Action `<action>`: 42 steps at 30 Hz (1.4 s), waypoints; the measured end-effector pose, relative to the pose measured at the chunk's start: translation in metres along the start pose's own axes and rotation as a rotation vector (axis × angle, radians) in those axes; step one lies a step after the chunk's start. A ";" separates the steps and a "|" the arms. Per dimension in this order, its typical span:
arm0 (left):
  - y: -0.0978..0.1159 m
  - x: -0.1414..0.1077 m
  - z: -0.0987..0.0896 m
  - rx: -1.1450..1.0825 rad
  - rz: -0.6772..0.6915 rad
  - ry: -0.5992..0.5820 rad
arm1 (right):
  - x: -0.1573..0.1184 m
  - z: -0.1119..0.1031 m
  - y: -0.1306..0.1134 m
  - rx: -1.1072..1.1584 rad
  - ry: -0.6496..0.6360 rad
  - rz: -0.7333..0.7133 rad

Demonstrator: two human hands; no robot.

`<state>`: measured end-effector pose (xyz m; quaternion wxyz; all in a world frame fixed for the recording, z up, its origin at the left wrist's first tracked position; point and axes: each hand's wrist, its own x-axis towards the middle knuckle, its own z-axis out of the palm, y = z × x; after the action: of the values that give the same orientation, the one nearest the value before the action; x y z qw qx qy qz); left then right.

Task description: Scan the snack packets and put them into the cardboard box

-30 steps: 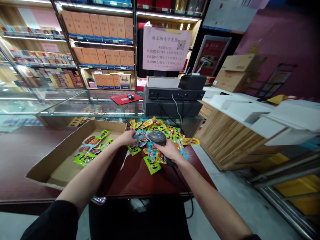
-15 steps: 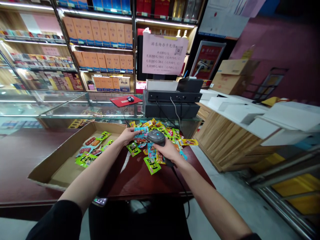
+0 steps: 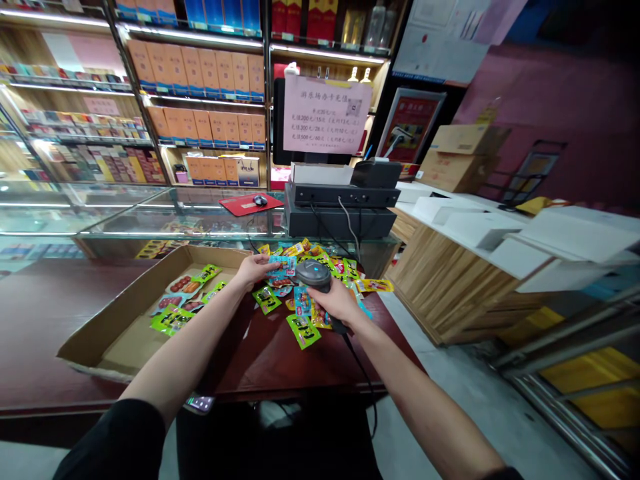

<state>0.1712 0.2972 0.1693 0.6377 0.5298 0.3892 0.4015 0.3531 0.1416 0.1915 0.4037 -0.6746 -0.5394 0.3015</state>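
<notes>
My left hand [image 3: 253, 271] pinches a blue snack packet [image 3: 283, 265] by its left end, over the back of the pile. In my right hand [image 3: 336, 301] is a dark grey barcode scanner [image 3: 313, 275], its head turned toward that packet and its cable hanging down past the table edge. Around and under both hands lies a loose pile of small snack packets in green, yellow and blue. One green packet [image 3: 303, 331] lies at the pile's front, another green packet [image 3: 267, 300] at its left. Left of the pile, a shallow cardboard box [image 3: 120, 300] holds several packets, partly covered by my left forearm.
Behind the pile stand a glass display counter [image 3: 135, 212], a black cash register unit [image 3: 343, 203] and a screen with a paper sign [image 3: 327, 117]. A red mouse pad [image 3: 245, 204] rests on the glass. A wooden cabinet [image 3: 445, 273] is at the right. A phone [image 3: 200, 404] shows below the table edge.
The view has shifted very slightly. Both hands keep nearly the same place, still holding the blue packet and the scanner.
</notes>
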 end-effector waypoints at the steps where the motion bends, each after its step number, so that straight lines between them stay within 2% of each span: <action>1: 0.000 0.000 0.000 0.006 0.004 0.001 | 0.000 0.000 -0.001 0.005 0.000 0.003; 5: -0.001 0.001 0.000 0.018 0.001 0.031 | -0.002 -0.001 -0.003 0.014 0.006 -0.003; 11: -0.002 0.000 0.000 0.015 -0.006 -0.036 | -0.001 0.000 0.001 0.019 -0.008 -0.002; 14: 0.000 0.000 0.001 0.031 -0.003 -0.025 | 0.001 0.000 0.004 0.032 -0.007 0.004; 19: 0.017 -0.006 0.005 0.074 0.006 0.049 | 0.005 -0.001 0.004 0.014 -0.030 -0.040; 23: 0.036 -0.009 -0.002 0.067 0.029 0.035 | 0.011 0.000 -0.007 0.051 -0.035 -0.062; 27: 0.057 -0.016 -0.032 0.158 0.092 0.094 | 0.020 0.009 -0.028 0.116 -0.101 -0.090; 32: 0.080 -0.042 -0.093 0.210 0.138 0.227 | 0.030 0.034 -0.051 0.125 -0.171 -0.095; 36: 0.086 -0.068 -0.136 0.139 0.149 0.305 | 0.040 0.064 -0.058 0.128 -0.254 -0.157; 42: 0.093 -0.100 -0.173 0.164 0.085 0.348 | 0.040 0.100 -0.080 0.130 -0.329 -0.222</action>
<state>-0.0349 0.2784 0.2447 0.4981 0.5186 0.5020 0.4806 0.2393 0.2102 0.2127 0.3837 -0.5253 -0.6486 0.3952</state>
